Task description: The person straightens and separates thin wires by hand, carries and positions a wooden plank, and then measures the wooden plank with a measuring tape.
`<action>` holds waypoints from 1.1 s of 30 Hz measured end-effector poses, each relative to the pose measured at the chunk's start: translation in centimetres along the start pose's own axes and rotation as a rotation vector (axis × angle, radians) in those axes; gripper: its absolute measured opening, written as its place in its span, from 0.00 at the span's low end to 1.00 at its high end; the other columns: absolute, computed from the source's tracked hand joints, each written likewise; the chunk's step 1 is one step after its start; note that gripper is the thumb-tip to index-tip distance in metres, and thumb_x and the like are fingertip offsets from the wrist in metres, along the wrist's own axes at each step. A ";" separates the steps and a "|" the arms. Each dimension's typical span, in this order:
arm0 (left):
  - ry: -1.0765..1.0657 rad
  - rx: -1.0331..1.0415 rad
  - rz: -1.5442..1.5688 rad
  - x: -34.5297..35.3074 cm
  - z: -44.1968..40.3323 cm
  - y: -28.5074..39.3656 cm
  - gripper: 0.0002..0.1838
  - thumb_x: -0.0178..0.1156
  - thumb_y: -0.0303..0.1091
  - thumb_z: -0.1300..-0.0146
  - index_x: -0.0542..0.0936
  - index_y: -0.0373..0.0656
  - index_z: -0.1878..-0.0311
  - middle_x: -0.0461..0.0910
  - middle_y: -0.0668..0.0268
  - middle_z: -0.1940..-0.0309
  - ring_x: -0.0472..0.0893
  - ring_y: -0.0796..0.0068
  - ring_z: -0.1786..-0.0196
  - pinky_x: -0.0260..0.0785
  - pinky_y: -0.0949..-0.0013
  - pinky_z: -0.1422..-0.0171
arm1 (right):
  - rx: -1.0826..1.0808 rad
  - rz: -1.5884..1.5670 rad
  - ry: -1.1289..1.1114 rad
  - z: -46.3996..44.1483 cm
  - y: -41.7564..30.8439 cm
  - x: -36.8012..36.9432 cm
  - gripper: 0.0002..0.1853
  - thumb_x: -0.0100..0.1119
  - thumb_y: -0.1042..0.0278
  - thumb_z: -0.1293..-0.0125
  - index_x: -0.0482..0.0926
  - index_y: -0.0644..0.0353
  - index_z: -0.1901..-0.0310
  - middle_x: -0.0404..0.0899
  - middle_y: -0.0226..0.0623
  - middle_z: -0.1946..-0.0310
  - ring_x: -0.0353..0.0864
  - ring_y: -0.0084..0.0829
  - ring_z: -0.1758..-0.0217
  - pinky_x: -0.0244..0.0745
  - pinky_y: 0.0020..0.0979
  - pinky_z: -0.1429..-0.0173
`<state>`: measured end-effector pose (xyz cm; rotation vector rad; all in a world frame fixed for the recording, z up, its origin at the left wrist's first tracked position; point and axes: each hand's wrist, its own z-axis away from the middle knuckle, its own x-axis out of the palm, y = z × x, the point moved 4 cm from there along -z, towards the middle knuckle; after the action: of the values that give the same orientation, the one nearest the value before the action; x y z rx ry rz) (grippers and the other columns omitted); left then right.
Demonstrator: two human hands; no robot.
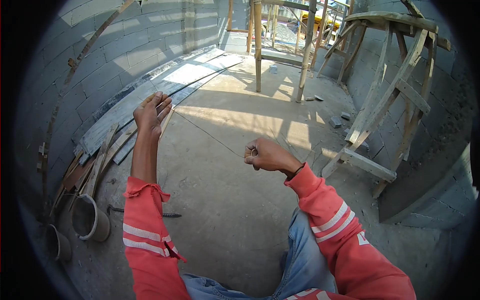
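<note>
A thin dark wire (210,136) stretches between my two hands, sloping down from left to right. My left hand (153,115) is raised over the floor in front of the stacked boards, its fingers curled and pinched on one end of the wire. Lower and to the right, my right hand (272,155) is closed in a fist around the other end. A small loop shows at its thumb and forefinger; I cannot make out whether it is part of the wire.
Long boards (115,120) lie along the left block wall, with wooden strips (102,160) beside them. Two buckets (102,226) (62,247) and a dark hooked bar (170,215) are at lower left. A wooden trestle (370,167) stands right; upright poles (257,55) stand ahead.
</note>
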<state>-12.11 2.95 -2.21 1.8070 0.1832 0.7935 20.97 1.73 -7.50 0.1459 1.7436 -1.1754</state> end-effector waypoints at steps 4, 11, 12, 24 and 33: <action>0.040 0.006 0.167 -1.0 -0.7 0.2 0.12 0.62 0.30 0.31 0.78 0.31 0.50 0.83 0.56 0.57 0.86 0.64 0.53 0.83 0.65 0.46 | 0.033 -0.808 0.356 -0.3 0.6 -2.8 0.08 0.60 0.67 0.32 0.79 0.63 0.65 0.72 0.24 0.81 0.62 0.14 0.83 0.57 0.23 0.79; 0.047 -0.005 0.232 -2.1 -1.7 0.3 0.13 0.61 0.28 0.31 0.78 0.31 0.48 0.81 0.55 0.54 0.86 0.59 0.51 0.84 0.62 0.46 | -0.134 -0.586 -0.217 1.2 -1.8 -1.8 0.09 0.60 0.67 0.32 0.79 0.63 0.67 0.72 0.25 0.83 0.62 0.16 0.82 0.55 0.23 0.78; 0.045 -0.001 0.235 -1.7 -1.3 0.5 0.13 0.61 0.28 0.31 0.78 0.31 0.48 0.81 0.55 0.54 0.86 0.59 0.51 0.84 0.62 0.46 | -0.108 -0.227 -0.274 1.0 -1.5 -0.8 0.09 0.61 0.67 0.33 0.79 0.63 0.68 0.74 0.27 0.83 0.66 0.17 0.82 0.58 0.25 0.76; 0.180 -0.023 0.411 -5.3 -4.1 -0.6 0.13 0.63 0.26 0.33 0.78 0.30 0.48 0.81 0.54 0.54 0.85 0.57 0.51 0.84 0.61 0.45 | -0.185 -0.859 -0.088 1.3 -1.8 -3.2 0.09 0.63 0.66 0.32 0.82 0.65 0.63 0.71 0.25 0.81 0.57 0.12 0.83 0.50 0.20 0.79; 0.206 0.003 0.413 -4.9 -3.3 -0.4 0.13 0.62 0.26 0.33 0.78 0.33 0.47 0.81 0.56 0.55 0.85 0.62 0.52 0.84 0.63 0.46 | 0.123 -0.675 0.345 -0.8 2.7 -2.8 0.08 0.59 0.68 0.32 0.79 0.63 0.67 0.72 0.27 0.81 0.67 0.16 0.83 0.58 0.22 0.80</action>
<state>-17.70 3.29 -4.13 1.7875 -0.0609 1.2725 23.35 4.88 -6.99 -0.1979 2.0994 -1.8294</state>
